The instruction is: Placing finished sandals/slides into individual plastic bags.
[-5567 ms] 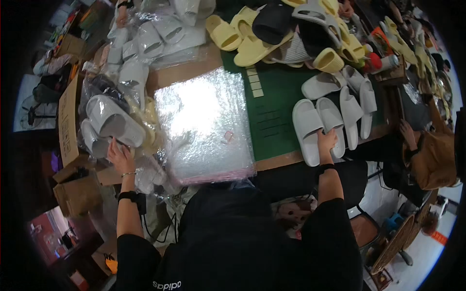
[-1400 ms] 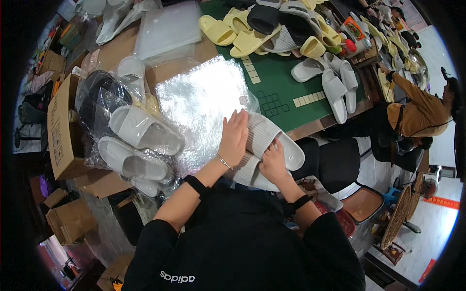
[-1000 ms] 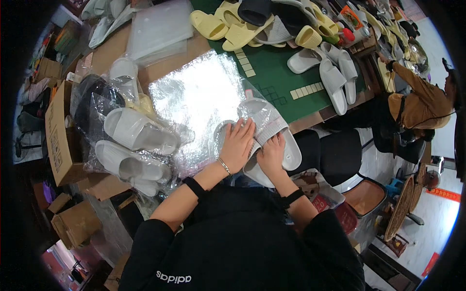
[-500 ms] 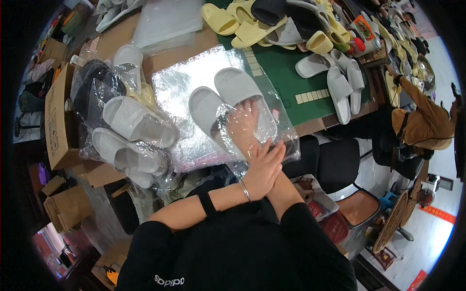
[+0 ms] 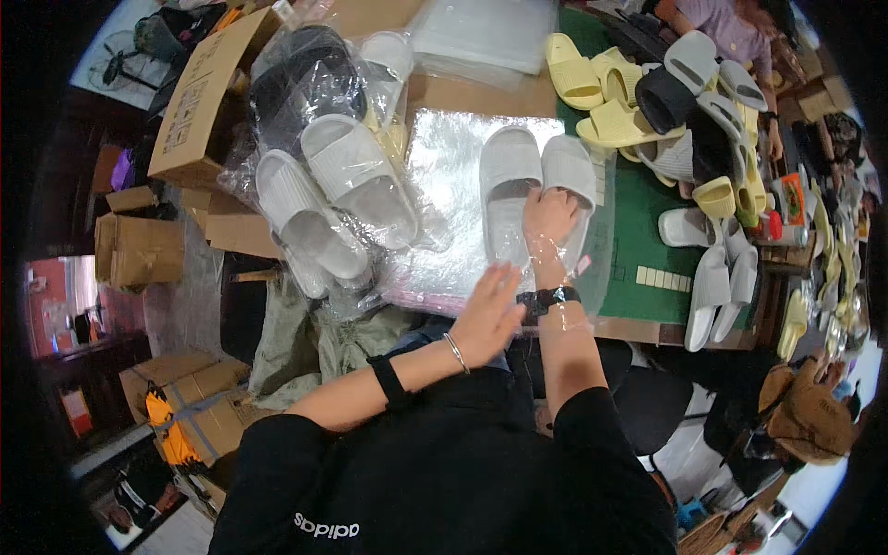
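Observation:
A pair of light grey slippers (image 5: pixel 510 203) lies side by side in a clear plastic bag (image 5: pixel 603 277), toes pointing away from me. My right hand (image 5: pixel 552 220) reaches inside that bag, its fingers bent over the right slipper (image 5: pixel 571 166) at the strap, fingertips partly hidden. Bag film wraps around my right wrist and forearm. My left hand (image 5: pixel 492 314) is open beside the right wrist, fingers outstretched near the bag's mouth. Beneath the pair is a shiny silver sheet of stacked bags (image 5: pixel 435 213).
Bagged grey slippers (image 5: pixel 361 176) and a bagged black pair (image 5: pixel 310 88) are heaped left, beside a cardboard box (image 5: pixel 208 102). Yellow, grey and black slippers (image 5: pixel 629 125) pile up far right on a green mat (image 5: pixel 638 217). Flat clear bags (image 5: pixel 481 37) lie at the back; other people work nearby.
My view has turned, so the table appears shifted right. The slippers now stand straighter, and my hands have drawn apart from their crossed position at the wrists.

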The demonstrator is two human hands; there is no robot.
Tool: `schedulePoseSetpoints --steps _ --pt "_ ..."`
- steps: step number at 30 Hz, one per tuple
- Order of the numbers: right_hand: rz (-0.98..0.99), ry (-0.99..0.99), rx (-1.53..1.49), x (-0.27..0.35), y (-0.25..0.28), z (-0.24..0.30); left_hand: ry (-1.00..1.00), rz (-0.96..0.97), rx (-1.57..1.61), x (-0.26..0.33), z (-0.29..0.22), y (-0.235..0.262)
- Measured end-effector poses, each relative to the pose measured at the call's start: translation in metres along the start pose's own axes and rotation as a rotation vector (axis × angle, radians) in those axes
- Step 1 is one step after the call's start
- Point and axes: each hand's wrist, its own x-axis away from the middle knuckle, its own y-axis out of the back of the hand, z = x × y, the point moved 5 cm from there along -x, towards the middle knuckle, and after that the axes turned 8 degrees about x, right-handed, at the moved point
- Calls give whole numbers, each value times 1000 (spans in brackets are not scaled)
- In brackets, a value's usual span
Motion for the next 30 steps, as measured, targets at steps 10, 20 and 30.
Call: schedulePoseSetpoints --steps 10,20,30 --pt "1246 669 -385 137 46 -57 433 -446 0 -27 140 24" --pt "520 -93 -708 27 -19 -138 937 -411 362 -79 162 -3" --pt "419 -287 -1245 41 -53 -160 475 -551 565 -102 66 -32"
